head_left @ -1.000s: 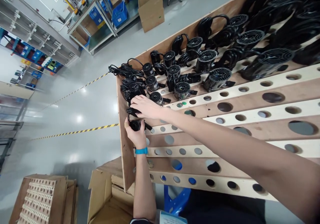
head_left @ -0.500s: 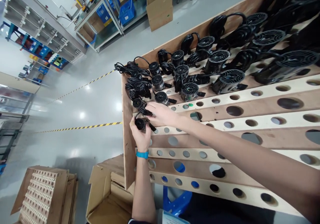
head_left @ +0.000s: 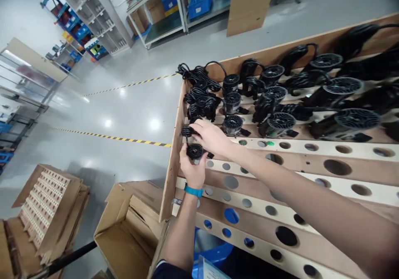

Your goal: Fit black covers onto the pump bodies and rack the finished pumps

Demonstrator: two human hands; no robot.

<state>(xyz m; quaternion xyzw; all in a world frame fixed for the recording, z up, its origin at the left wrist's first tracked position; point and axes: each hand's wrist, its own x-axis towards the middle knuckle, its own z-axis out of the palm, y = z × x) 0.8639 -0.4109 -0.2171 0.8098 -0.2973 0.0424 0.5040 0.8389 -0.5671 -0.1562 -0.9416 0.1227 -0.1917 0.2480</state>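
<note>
At the near end of the wooden rack (head_left: 296,156), the left hand (head_left: 192,169) is curled around a black grilled unit (head_left: 195,151), holding it from below. The right hand (head_left: 212,137), fingers partly bent, lies just above over its coiled cord (head_left: 187,131); whether it grips cannot be determined. Farther along, more units (head_left: 277,121) lie in rows on the rack.

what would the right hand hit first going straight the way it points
Probably the bundle of black cable just ahead of the right hand, above the round grilled unit in the left hand; depth is unclear, so they may touch.
</note>
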